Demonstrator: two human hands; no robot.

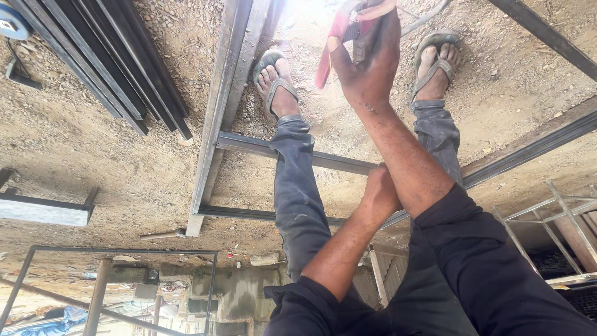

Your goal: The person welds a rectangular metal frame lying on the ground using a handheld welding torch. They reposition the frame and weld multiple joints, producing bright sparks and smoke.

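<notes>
Sleeves of dark cloth sit closest, both arms reaching out over the person's own legs and crossing on the way. The left hand (380, 190) rests tucked against the underside of the right forearm, just above the knee. Its fingers are hidden behind that arm, so I cannot tell whether they are curled or loose.

Farther out, the right hand (367, 62) is raised between the two feet, its fingers closed firmly around a red-handled tool (339, 31). The tool is up in the air, clear of the ground, with its head lost in a bright glare at the top edge.

Beyond the hand, the feet in grey sandals (277, 84) stand on gravelly ground (93, 155), one on each side of a crossbar of a steel frame (211, 137) lying flat there. The tool touches no part of the frame.

By my reading, the work is at a holding stage, with the tool gripped but not applied. Using it on the frame would call for lowering it to a bar and freeing the left hand to steady things.

Farther left lies a stack of dark bars (118, 68), and a light metal rack (559, 211) stands to the right.
</notes>
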